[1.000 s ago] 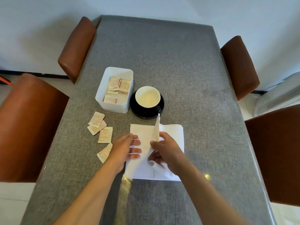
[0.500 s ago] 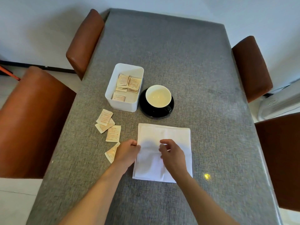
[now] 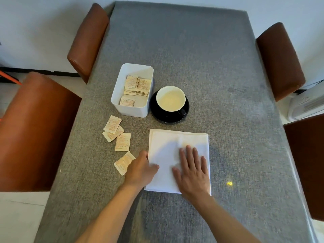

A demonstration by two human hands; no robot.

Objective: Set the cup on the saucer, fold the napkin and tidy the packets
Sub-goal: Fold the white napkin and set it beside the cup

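Observation:
A white napkin (image 3: 177,146) lies folded flat in front of me. My right hand (image 3: 192,171) rests on it palm down, fingers spread. My left hand (image 3: 141,170) sits at the napkin's left edge, fingers curled over that edge. Beyond the napkin, a cup (image 3: 171,99), black outside and white inside, stands on a black saucer (image 3: 157,114). Left of the saucer, a white box (image 3: 130,109) holds several tan packets (image 3: 137,85). More loose packets (image 3: 116,131) lie on the table left of the napkin, one (image 3: 123,163) right beside my left hand.
The grey cloth-covered table (image 3: 201,58) runs away from me. Brown chairs stand along its sides: two on the left (image 3: 87,41) (image 3: 35,130), two on the right (image 3: 280,60) (image 3: 306,163). A white appliance (image 3: 305,104) sits on the floor at the right.
A second ago my right hand held a napkin flap upright. The flap now lies flat, and my right hand has opened and presses on the napkin. My left hand has moved to its left edge.

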